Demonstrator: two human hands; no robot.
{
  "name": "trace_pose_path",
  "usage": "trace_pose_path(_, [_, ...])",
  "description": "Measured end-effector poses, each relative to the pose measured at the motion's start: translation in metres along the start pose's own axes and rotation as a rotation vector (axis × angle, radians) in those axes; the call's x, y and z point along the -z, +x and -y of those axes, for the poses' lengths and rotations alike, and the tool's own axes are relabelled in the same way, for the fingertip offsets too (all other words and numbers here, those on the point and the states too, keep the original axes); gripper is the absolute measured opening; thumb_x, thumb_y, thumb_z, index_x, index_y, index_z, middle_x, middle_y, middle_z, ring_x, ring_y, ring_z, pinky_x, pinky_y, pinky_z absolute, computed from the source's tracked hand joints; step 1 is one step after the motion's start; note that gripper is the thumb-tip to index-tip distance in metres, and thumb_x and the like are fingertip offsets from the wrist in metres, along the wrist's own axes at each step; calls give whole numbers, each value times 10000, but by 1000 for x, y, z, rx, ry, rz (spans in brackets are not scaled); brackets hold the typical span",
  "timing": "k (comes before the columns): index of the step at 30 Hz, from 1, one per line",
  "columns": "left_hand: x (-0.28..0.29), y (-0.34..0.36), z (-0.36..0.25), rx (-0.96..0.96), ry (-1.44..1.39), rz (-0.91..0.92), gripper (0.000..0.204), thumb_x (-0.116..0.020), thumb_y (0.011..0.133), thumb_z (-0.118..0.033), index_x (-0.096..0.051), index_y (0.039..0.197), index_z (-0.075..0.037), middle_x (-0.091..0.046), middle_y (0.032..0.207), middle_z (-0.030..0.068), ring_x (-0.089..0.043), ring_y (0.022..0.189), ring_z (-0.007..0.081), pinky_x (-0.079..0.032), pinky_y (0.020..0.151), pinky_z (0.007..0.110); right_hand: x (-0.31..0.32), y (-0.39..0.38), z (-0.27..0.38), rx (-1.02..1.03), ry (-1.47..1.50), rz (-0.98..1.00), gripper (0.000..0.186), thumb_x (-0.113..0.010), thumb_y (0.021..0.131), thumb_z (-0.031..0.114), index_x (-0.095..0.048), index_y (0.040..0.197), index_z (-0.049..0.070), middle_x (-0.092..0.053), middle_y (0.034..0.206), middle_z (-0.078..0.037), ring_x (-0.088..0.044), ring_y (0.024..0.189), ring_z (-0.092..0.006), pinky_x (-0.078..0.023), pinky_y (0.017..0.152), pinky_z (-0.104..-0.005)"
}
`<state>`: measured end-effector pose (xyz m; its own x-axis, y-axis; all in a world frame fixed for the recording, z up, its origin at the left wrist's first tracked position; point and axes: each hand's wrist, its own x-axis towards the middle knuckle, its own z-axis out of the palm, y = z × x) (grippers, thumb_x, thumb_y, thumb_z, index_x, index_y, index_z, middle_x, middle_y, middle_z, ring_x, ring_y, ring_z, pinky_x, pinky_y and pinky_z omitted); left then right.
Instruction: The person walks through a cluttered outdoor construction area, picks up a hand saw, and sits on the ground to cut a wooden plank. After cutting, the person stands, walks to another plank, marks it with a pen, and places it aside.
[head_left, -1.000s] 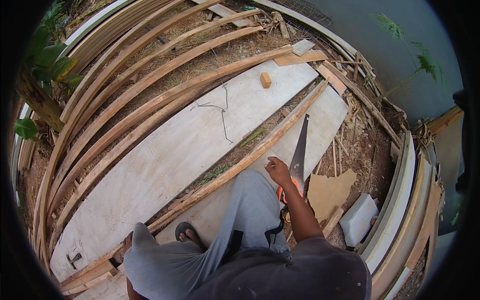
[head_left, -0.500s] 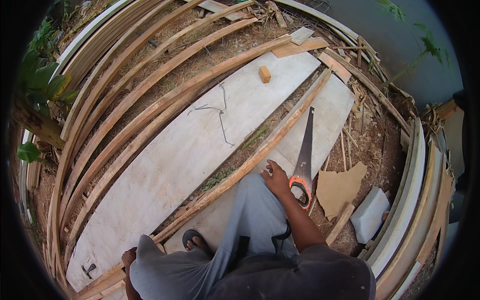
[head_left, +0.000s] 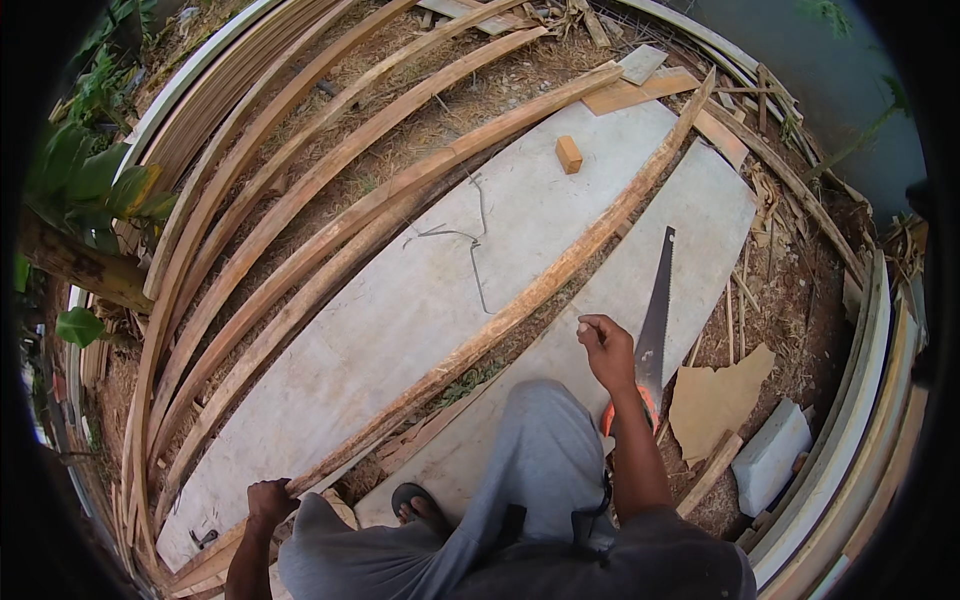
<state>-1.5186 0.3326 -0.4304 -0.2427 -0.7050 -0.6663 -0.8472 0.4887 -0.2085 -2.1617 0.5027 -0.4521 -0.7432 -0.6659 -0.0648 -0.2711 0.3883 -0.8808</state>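
My left hand [head_left: 270, 500] is closed around the near end of a long, rough wooden beam [head_left: 545, 288] beside my knee. The beam slants away to the far right, over the strip between a wide pale board [head_left: 330, 385] and a narrower pale board [head_left: 690, 220]. My right hand [head_left: 608, 352] hovers above the narrower board, fingers bent together, with nothing visible in them. Just right of it lies a handsaw [head_left: 655, 318]; my right forearm partly covers its orange handle. A small wooden block [head_left: 569, 155] and a bent metal rod [head_left: 477, 243] rest on the wide board.
Several long beams [head_left: 330, 165] lie side by side on the left. A hammer [head_left: 203, 540] sits at the wide board's near end. On the right are a torn brown sheet [head_left: 722, 400], a white block [head_left: 772, 455] and stacked planks [head_left: 840, 440]. A wall [head_left: 800, 70] stands behind.
The beam has shifted left and away, its far end now farther out, and it overlaps the wide board. My left hand has come into fuller view on its near end. My right hand has moved forward.
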Motion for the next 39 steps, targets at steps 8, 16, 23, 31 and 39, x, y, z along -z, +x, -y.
trace_pose_path(8, [133, 143, -159, -314, 98, 19, 393, -696, 731, -478, -716, 871, -111, -709, 776, 133, -703, 746, 302, -546, 690, 436, 12, 172, 86, 323, -170, 55, 301, -653, 913, 236, -656, 1132, 29, -708, 827, -139, -677, 746, -221, -524, 693, -341])
trace_pose_path(16, [145, 195, -218, -402, -43, -67, 397, -710, 777, -441, -661, 920, -74, -709, 833, 133, -699, 770, 318, -549, 685, 440, -48, 383, 1, 143, -733, -90, 593, -677, 866, 263, -457, 1346, -7, -636, 1132, -278, -622, 1051, -439, -518, 891, -487])
trace_pose_path(23, [138, 199, -216, -385, -166, -135, 282, -723, 763, -310, -655, 885, -65, -704, 796, 130, -700, 792, 328, -556, 716, 447, -88, 424, -35, 33, -817, -152, 525, -547, 936, 256, -372, 1422, 157, -588, 1274, -239, -602, 1113, -428, -483, 923, -515])
trace_pose_path(31, [144, 143, -157, -495, -448, -282, 1005, -779, 741, -503, -267, 1515, -117, -474, 1427, 184, -562, 1198, 388, -446, 1030, 469, -20, 231, -18, 53, 177, -132, 566, -563, 994, 281, -321, 1464, 78, -487, 1335, -175, -574, 1090, -248, -549, 788, -361])
trace_pose_path(39, [-24, -50, 15, 299, -508, -253, 1286, -929, 521, -416, -194, 1550, -184, -186, 1590, 207, -211, 1470, 379, -207, 1189, 552, 22, 20, -35, -377, 166, -26, 609, -623, 943, 390, -384, 1443, 137, -581, 1173, -102, -636, 919, -238, -491, 695, -331])
